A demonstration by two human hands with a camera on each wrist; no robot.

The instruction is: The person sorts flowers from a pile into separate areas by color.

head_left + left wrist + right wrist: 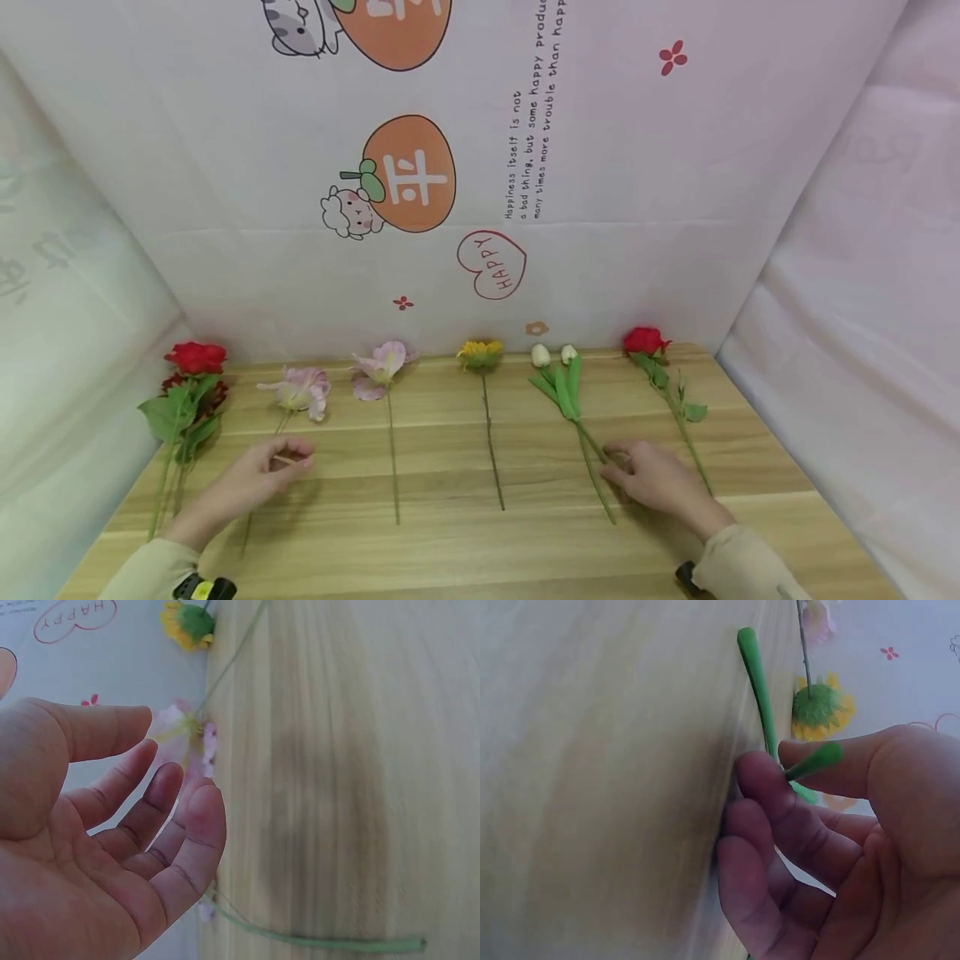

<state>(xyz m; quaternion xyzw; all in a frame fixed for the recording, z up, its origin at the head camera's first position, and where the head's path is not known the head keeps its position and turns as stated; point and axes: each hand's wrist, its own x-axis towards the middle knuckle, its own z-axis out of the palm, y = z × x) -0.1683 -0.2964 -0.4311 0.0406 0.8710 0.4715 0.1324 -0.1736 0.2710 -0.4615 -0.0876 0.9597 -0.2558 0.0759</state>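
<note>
My right hand (pixel 654 477) pinches one green stem of the white tulips (pixel 541 356) between thumb and forefinger, near its lower end. A second tulip stem (pixel 756 679) lies beside it on the table, outside the grip. The two tulips' leaves (pixel 566 392) overlap. My left hand (pixel 251 479) hovers over the stem of a pale pink flower (pixel 302 389), palm turned inward. Its fingers are loosely bent, and in the left wrist view nothing lies between them. That flower's green stem (pixel 352 943) rests on the wood apart from the fingers.
Red roses (pixel 197 357) lie at the far left of the wooden table (pixel 450 558). A second pink flower (pixel 384 362) and a yellow sunflower (pixel 480 356) lie in the middle. Another red rose (pixel 646 340) is at the right. A printed white cloth (pixel 600 167) stands behind.
</note>
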